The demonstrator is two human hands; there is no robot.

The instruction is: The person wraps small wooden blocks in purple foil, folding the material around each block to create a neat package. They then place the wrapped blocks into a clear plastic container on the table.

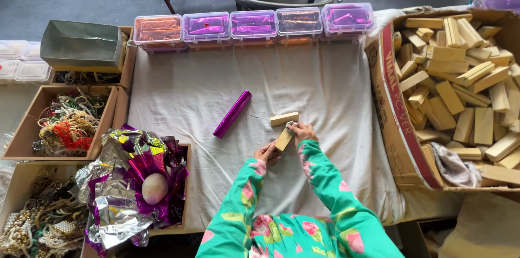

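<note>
From the head camera, the left hand (266, 153) and right hand (303, 131) both pinch a small wooden block (284, 139), fingers closed on its ends, above the white cloth (325, 90). The block's long axis runs diagonally, its upper end tilted away toward the right hand. A second wooden block (284, 119) lies just beyond the right fingers, almost touching; a careless turn could knock it aside. The held block might also slip, since only fingertips grip it. A purple foil roll (232, 114) lies left, apart.
</note>
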